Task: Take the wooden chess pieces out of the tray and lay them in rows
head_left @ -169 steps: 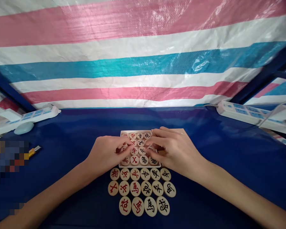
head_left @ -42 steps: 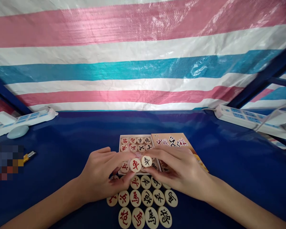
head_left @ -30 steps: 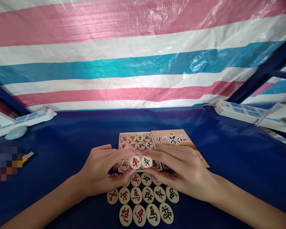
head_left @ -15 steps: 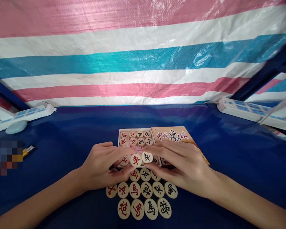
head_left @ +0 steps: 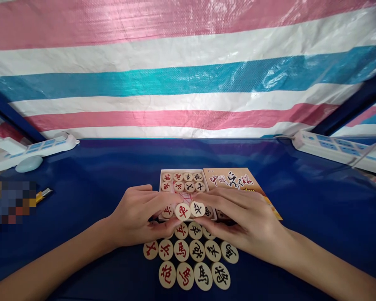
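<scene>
My left hand (head_left: 141, 215) pinches a round wooden chess piece with a red character (head_left: 182, 211). My right hand (head_left: 242, 221) pinches a like piece with a black character (head_left: 197, 208). Both pieces are held side by side, just above the near edge of a white tray (head_left: 161, 183) that holds several more pieces. Below the hands, several pieces (head_left: 189, 263) lie in rows on the blue table, some red-lettered, some black-lettered. The top row is partly hidden by my fingers.
A printed box lid (head_left: 235, 180) lies right of the tray, partly under my right hand. White power strips sit at the far left (head_left: 40, 147) and far right (head_left: 335, 149). A pale oval object (head_left: 29, 164) and a small yellow item (head_left: 43, 195) lie at left.
Since 5.6 s ago both hands have lifted one piece each out of the tray and drawn back toward me, uncovering the box lid. Over the last second they hold nearly still.
</scene>
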The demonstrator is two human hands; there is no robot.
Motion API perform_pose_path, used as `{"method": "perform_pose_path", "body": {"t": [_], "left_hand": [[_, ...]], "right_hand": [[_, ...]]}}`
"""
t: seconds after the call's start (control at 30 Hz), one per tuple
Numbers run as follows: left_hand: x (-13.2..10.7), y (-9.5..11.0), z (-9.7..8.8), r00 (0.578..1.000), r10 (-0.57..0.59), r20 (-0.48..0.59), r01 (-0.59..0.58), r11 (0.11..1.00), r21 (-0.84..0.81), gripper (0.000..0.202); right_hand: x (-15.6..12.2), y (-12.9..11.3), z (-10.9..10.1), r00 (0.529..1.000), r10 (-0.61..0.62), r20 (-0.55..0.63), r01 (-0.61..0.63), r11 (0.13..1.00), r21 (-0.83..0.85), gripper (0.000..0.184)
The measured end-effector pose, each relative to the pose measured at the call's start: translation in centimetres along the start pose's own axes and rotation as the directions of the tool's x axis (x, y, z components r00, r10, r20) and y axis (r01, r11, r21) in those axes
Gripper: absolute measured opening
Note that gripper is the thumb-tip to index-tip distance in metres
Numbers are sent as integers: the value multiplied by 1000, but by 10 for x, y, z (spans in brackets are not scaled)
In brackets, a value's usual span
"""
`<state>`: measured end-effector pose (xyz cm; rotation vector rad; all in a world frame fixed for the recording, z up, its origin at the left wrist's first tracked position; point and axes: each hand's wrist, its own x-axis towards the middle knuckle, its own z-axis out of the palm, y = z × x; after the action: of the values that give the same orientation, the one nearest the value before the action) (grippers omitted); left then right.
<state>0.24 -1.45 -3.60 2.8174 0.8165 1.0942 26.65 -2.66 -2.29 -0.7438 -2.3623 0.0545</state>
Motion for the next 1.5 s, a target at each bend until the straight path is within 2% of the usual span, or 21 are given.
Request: {"method": "perform_pose_path", "body": {"t": [0.37, 0.6, 0.73, 0.9, 1.07, 1.2, 1.37, 1.5], "left_hand": [[4, 4, -4, 993, -36, 116, 43, 997, -62, 23], [10, 7, -12, 968, 135, 212, -148, 988, 46, 23], [9, 7, -11, 955, 161, 247, -180, 982, 55, 26], [9, 7, -12, 960, 179, 215, -193, 980, 42, 25], [9, 8, -11, 954, 218, 204, -233, 971, 49, 27], [7, 6, -7, 953, 230, 199, -245, 968, 53, 25], [7, 4, -7, 942, 232, 242, -259, 962, 87, 25], [7, 6, -10, 954, 223, 200, -235, 971, 42, 28]], "right_hand": [[3, -1, -3, 999, -34, 41, 32, 998, 46, 31], [1, -1, -3, 986, -109, 126, 103, 993, 51, 26], [0, 0, 1, 979, -147, 140, 144, 989, 31, 29], [2, -2, -2, 977, -155, 144, 154, 988, 20, 24], [4, -1, -1, 969, -198, 145, 202, 979, -16, 34], [2, 2, 3, 958, -248, 144, 254, 967, -25, 30], [1, 1, 1, 961, -228, 154, 234, 972, -22, 25], [2, 0, -3, 973, -197, 121, 199, 980, -8, 25]]}}
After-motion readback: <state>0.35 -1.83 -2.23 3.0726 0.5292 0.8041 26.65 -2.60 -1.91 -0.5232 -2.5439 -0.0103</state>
